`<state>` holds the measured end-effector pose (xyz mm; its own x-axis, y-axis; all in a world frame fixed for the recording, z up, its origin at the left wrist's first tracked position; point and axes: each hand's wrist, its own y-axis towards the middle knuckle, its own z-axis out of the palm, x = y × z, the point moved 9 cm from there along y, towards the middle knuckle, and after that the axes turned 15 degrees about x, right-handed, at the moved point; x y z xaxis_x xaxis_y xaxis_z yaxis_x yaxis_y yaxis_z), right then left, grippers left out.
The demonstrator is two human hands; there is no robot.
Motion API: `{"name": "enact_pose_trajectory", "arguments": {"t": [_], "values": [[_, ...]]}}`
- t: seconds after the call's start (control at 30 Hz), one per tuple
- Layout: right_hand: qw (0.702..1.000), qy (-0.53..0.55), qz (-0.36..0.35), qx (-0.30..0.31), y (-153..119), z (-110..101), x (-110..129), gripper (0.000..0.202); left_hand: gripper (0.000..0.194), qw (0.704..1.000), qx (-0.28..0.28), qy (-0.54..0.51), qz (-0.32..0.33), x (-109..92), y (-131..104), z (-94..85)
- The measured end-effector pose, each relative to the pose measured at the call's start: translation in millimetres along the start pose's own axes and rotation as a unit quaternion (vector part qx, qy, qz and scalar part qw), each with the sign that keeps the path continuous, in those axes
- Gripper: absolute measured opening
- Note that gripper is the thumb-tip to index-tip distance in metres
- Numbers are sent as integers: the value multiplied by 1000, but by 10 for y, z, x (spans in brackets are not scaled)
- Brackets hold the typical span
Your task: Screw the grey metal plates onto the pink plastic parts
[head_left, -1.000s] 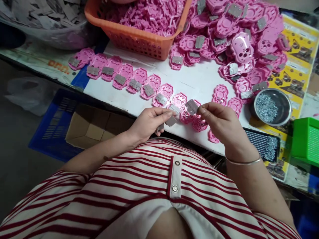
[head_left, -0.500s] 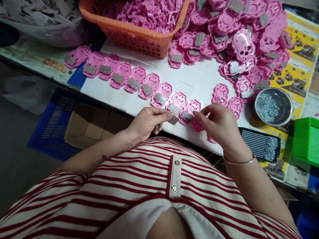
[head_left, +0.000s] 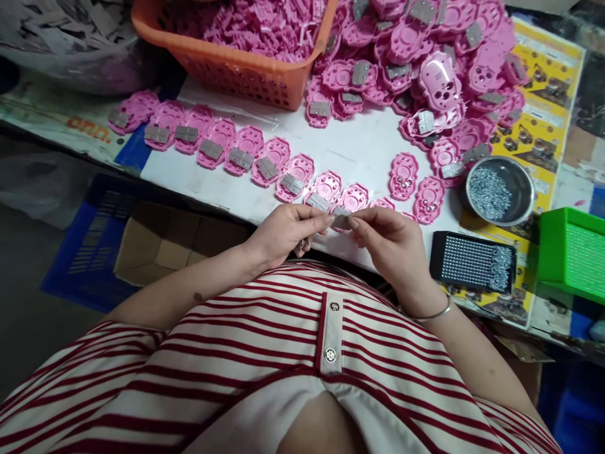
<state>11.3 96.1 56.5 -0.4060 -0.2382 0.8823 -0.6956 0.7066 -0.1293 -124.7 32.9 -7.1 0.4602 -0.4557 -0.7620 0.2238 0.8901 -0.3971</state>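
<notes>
Between my hands, at the near edge of the table, is a small grey metal plate (head_left: 341, 221). My left hand (head_left: 293, 230) pinches its left side between thumb and finger, and its other fingers curl around something too hidden to name. At the plate's right side, my right hand (head_left: 390, 243) closes thumb and forefinger on it. Just beyond my fingers lies a pink plastic shell (head_left: 354, 195), partly covered. A row of similar pink shells (head_left: 271, 157) runs to the far left, most with grey metal plates across their near ends.
An orange basket (head_left: 246, 75) of small pink parts stands behind the row. Pink shells (head_left: 439, 82) are heaped at back right. A metal bowl (head_left: 522, 189) of screws, a black screw tray (head_left: 439, 252) and a green container (head_left: 553, 246) sit right. A blue crate (head_left: 89, 252) is below left.
My right hand has moved left from a shell in the row to the metal plate in my left hand. The whole view has shifted slightly.
</notes>
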Motion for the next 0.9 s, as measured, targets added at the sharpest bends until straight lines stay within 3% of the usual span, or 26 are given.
{"name": "enact_pose_trajectory", "arguments": {"t": [0.07, 0.13, 0.2, 0.23, 0.3, 0.37, 0.5, 0.7, 0.9], "values": [[969, -203, -122, -70, -184, -71, 255, 12, 27, 999, 8, -34, -20, 44, 18, 28], [896, -365, -234, -96, -384, 34, 432, 26, 25, 997, 21, -54, -44, 87, 34, 69], [843, -445, -286, -94, -497, 145, 458, 35, 16, 996, 20, -58, -60, 113, 41, 91], [835, -460, -288, -91, -510, 170, 441, 34, 12, 997, 12, -53, -61, 114, 41, 88], [850, -450, -261, -81, -473, 172, 388, 29, 9, 999, -14, -23, -46, 87, 35, 68], [886, -408, -211, -59, -398, 148, 319, 32, 9, 999, -33, 32, -18, 31, 25, 61], [930, -351, -110, -2, -303, 91, 182, 33, 15, 994, -30, 107, 11, -19, 18, 110], [920, -392, 8, -18, -321, -197, -89, 32, 15, 999, -25, -12, -16, 75, 30, 96], [912, -408, 44, -14, -321, -210, -271, 36, 7, 996, -4, -80, -32, 86, 39, 146]]}}
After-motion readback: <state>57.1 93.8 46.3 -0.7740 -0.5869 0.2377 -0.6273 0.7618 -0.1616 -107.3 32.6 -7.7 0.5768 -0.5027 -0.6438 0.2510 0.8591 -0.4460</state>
